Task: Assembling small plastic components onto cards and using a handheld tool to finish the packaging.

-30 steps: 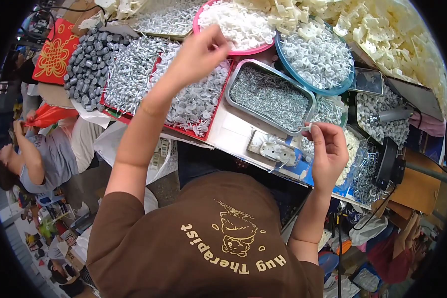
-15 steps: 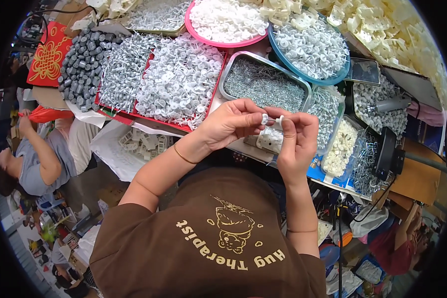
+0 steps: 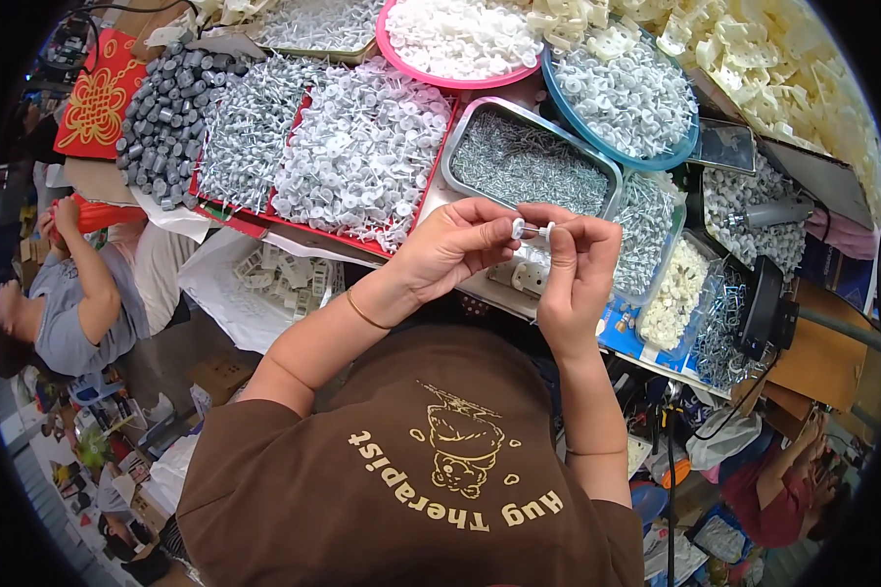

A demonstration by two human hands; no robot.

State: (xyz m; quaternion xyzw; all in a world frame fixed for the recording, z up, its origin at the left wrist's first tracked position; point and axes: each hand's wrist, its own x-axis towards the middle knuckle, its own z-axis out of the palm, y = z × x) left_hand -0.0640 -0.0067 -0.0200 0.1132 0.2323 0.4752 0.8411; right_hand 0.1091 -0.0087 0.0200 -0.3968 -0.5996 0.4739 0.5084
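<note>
My left hand (image 3: 452, 249) and my right hand (image 3: 579, 279) meet in front of the metal tray, thumbs and fingertips pinched together. Between the left thumb and finger is a small white round plastic piece (image 3: 518, 229). A second small white plastic piece (image 3: 548, 232) sits in the right fingertips. A thin metal pin (image 3: 533, 231) spans the gap between the two pieces; its ends are hidden. Just below the fingers lies a white plastic housing (image 3: 530, 275) with holes, partly covered by my right hand.
Beyond my hands stand a metal tray (image 3: 444, 161) of small pins, a red tray (image 3: 444, 143) of white pinned discs, a pink basin (image 3: 460, 84) and a blue basin (image 3: 636, 164) of white parts. Grey cylinders (image 3: 162, 132) lie left. A black device on an arm (image 3: 762, 311) stands right.
Both hands keep their pinch, with the pieces shifted slightly upward in view. The surroundings have slid a little to the right. At the left, a co-worker's hands have moved beside a red bag.
</note>
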